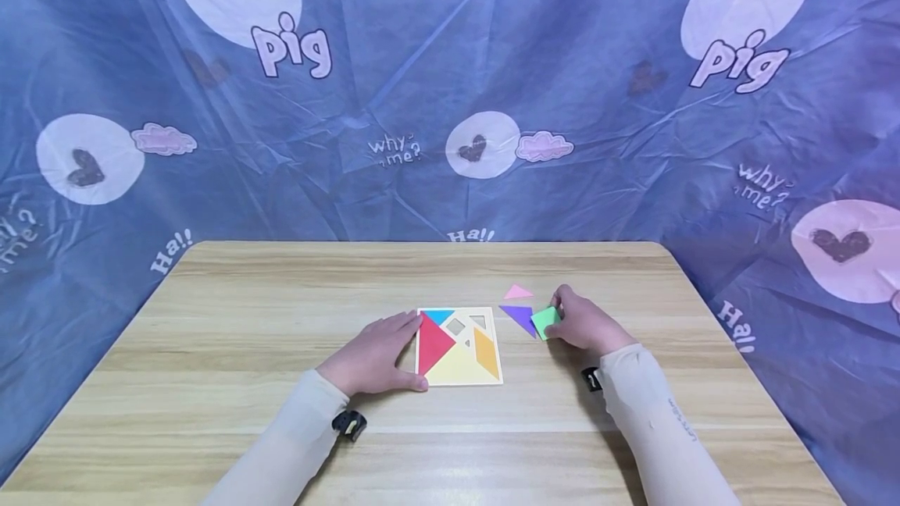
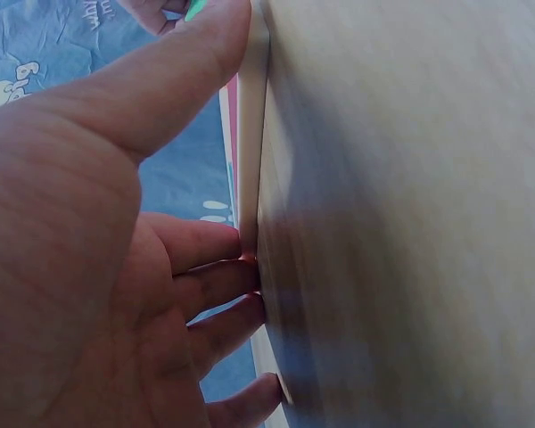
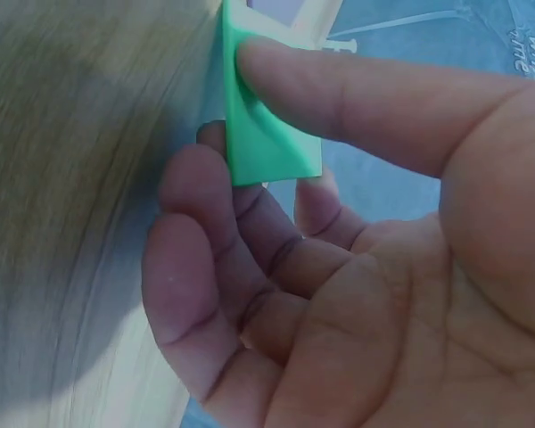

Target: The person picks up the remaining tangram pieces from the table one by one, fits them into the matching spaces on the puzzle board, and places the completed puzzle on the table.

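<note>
A square tangram board [image 1: 462,312] lies flat on the table. A red triangle [image 1: 434,343], a yellow triangle [image 1: 460,369], a blue triangle [image 1: 437,315] and an orange parallelogram [image 1: 487,354] sit in it, beside a few cut-out openings. My left hand [image 1: 376,354] rests along the board's left side, fingertips against its edge, thumb stretched to the near corner. To the right of the board, my right hand [image 1: 587,324] pinches a green square tangram piece [image 3: 267,143] between thumb and fingers, tilted. In the head view it overlaps the tip of a purple triangle [image 1: 520,316].
A small pink triangle [image 1: 518,292] lies on the wooden table [image 1: 281,295] behind the purple one. Behind and beside the table hangs a blue printed cloth [image 1: 394,84]. A black strap [image 1: 349,425] is on the left wrist, another [image 1: 593,379] on the right.
</note>
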A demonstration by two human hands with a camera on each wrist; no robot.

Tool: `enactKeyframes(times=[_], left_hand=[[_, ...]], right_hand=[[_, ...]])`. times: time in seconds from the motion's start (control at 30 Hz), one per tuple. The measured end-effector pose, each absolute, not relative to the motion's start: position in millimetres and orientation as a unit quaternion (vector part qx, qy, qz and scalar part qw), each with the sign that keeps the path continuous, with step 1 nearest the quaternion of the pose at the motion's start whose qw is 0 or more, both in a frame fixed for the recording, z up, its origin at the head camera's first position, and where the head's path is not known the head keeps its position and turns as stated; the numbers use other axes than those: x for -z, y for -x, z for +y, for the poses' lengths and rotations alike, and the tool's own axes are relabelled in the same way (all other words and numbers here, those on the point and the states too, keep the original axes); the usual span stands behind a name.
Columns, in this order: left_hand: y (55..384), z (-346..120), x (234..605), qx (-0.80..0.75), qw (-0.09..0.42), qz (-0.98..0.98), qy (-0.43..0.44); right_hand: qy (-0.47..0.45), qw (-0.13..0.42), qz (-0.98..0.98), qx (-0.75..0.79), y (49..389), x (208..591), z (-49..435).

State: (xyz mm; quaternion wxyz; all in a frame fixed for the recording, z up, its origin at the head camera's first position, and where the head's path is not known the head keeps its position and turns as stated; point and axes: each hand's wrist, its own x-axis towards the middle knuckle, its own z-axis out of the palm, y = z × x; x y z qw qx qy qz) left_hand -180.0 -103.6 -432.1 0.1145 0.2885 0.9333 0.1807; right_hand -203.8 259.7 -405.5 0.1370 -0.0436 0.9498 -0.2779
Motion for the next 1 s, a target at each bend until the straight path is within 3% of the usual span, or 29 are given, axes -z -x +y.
enactKeyframes(times=[0.53, 1.0], left_hand=[[179.3, -104.6, 431.2, -0.179, 0.111, 0.934, -0.289], [179.3, -103.7, 430.1, -0.184, 0.112, 0.933, -0.289]], right_hand=[[0.05, 0.112, 0.956, 0.266, 206.5, 400.6, 260.6], [0.091, 0.04, 0.963, 0.25, 205.3, 398.6, 257.1]])
